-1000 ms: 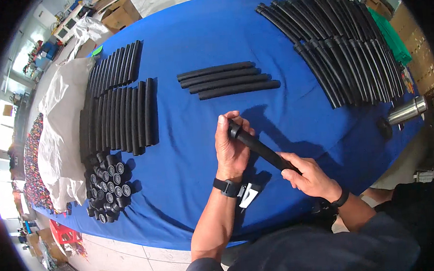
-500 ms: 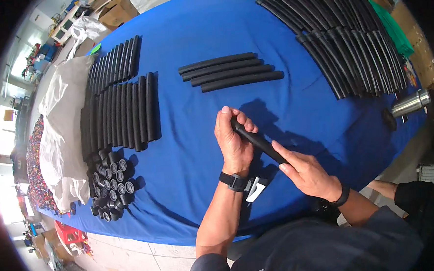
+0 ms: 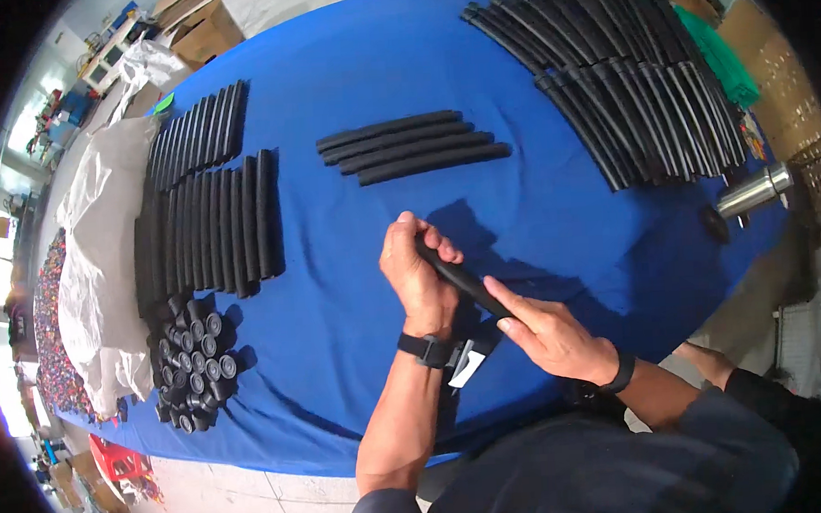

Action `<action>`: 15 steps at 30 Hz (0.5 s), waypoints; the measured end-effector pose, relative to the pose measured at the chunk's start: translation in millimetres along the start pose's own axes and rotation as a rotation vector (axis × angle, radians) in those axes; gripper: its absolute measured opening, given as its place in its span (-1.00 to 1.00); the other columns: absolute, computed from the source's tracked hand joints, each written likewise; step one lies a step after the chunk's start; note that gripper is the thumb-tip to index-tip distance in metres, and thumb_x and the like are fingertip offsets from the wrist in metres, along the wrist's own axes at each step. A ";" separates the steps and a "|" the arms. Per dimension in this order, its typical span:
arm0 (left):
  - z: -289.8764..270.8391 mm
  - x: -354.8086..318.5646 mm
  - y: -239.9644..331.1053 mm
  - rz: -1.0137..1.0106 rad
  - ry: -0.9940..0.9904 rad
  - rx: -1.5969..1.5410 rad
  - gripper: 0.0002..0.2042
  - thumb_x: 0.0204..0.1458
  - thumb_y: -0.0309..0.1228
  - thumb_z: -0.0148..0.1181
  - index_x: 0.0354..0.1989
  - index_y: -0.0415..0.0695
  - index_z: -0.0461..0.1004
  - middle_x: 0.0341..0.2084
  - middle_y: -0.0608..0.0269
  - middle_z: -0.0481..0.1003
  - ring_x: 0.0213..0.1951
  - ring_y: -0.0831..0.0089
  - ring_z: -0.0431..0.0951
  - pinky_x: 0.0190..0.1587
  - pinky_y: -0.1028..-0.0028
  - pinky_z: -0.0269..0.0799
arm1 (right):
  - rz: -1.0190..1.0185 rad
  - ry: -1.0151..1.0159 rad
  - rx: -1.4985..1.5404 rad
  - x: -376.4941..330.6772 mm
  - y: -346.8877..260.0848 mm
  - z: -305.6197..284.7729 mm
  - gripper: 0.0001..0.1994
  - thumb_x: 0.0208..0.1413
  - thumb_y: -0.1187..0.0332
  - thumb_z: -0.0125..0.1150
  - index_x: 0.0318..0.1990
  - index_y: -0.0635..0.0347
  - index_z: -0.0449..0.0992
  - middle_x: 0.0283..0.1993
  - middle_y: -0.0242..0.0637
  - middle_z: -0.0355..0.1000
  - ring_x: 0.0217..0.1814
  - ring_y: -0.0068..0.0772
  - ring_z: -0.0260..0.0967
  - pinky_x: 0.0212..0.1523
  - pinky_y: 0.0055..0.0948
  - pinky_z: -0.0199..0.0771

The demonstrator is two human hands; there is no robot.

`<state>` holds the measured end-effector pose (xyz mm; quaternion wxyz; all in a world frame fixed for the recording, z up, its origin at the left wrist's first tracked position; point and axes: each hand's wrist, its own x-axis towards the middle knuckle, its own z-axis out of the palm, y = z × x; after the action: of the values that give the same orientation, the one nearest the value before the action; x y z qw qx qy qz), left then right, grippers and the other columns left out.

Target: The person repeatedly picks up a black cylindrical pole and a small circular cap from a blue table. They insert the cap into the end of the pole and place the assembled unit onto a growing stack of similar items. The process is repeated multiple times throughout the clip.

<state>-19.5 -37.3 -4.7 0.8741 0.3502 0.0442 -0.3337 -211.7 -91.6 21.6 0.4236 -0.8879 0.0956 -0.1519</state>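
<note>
Both hands hold one black tube [image 3: 463,282] just above the blue table [image 3: 557,221], near its front edge. The left hand [image 3: 418,275] is closed around the tube's upper end; the right hand [image 3: 546,333] grips the lower end, fingers wrapped. A small white label [image 3: 467,369] lies under the wrists. To the left sits a heap of black caps [image 3: 193,353]. Beyond it lie rows of tubes [image 3: 209,225] beside a grey-white bag [image 3: 95,264]. Farther off, four tubes [image 3: 412,147] lie together. A steel cylinder [image 3: 752,192] rests right. Cardboard boxes [image 3: 208,30] stand beyond the table.
</note>
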 end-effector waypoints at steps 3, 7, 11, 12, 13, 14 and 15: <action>5.4 -1.3 -4.1 -0.025 0.008 0.022 -0.73 0.27 -0.19 0.10 -0.40 -0.09 0.35 -0.63 0.34 0.28 -0.62 0.46 0.32 -0.55 0.40 0.31 | 0.068 -0.023 0.080 -3.5 2.6 -5.5 -0.43 0.35 0.40 0.08 0.46 0.27 0.12 -0.20 0.18 0.50 -0.24 0.19 0.50 -0.24 -0.10 0.48; 1.9 -1.1 0.1 -0.021 0.007 -0.023 -0.74 0.25 -0.19 0.13 -0.40 -0.07 0.34 -0.64 0.38 0.27 -0.64 0.51 0.28 -0.56 0.46 0.24 | 0.081 -0.044 0.182 -0.9 1.1 -6.9 -0.39 0.34 0.40 0.10 0.49 0.23 0.08 -0.30 0.21 0.47 -0.32 0.23 0.48 -0.31 -0.10 0.44; 7.4 -3.7 -3.8 0.010 -0.039 -0.004 -0.73 0.26 -0.16 0.15 -0.40 -0.03 0.34 -0.64 0.41 0.25 -0.64 0.56 0.24 -0.56 0.51 0.19 | 0.193 -0.114 0.210 -4.5 0.8 -12.1 -0.39 0.38 0.32 0.05 0.52 0.10 0.03 -0.55 0.04 0.32 -0.54 0.02 0.39 -0.42 -0.13 0.34; 6.8 -3.8 -3.7 0.009 -0.043 0.004 -0.73 0.26 -0.15 0.15 -0.41 -0.01 0.34 -0.64 0.43 0.24 -0.64 0.59 0.22 -0.56 0.53 0.17 | 0.186 -0.112 0.206 -5.1 1.4 -11.8 -0.39 0.38 0.30 0.04 0.52 0.09 0.03 -0.56 0.03 0.31 -0.54 0.01 0.38 -0.42 -0.13 0.33; 7.5 -4.0 -4.3 0.011 -0.036 0.011 -0.73 0.26 -0.15 0.15 -0.40 -0.01 0.34 -0.63 0.43 0.25 -0.63 0.59 0.22 -0.56 0.53 0.17 | 0.179 -0.112 0.203 -5.5 2.9 -11.3 -0.40 0.39 0.29 0.03 0.52 0.09 0.04 -0.57 0.02 0.30 -0.55 0.00 0.38 -0.43 -0.13 0.32; 9.0 -4.2 -5.1 0.014 -0.028 0.018 -0.73 0.26 -0.16 0.15 -0.40 -0.01 0.34 -0.63 0.43 0.25 -0.63 0.59 0.22 -0.55 0.54 0.17 | 0.171 -0.113 0.199 -5.3 3.7 -11.4 -0.40 0.40 0.28 0.02 0.52 0.08 0.04 -0.58 0.02 0.29 -0.56 -0.01 0.38 -0.43 -0.12 0.31; 9.3 -4.9 -5.2 0.022 -0.017 0.021 -0.74 0.26 -0.17 0.15 -0.40 -0.02 0.34 -0.63 0.43 0.26 -0.63 0.59 0.22 -0.55 0.54 0.17 | 0.184 -0.117 0.206 -4.7 2.4 -12.9 -0.40 0.39 0.28 0.02 0.52 0.08 0.03 -0.59 0.02 0.28 -0.56 -0.01 0.37 -0.42 -0.11 0.31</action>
<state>-27.9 -43.4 0.8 0.8743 0.3569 0.0293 -0.3277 -220.7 -101.1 26.5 0.5294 -0.8345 0.1356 -0.0697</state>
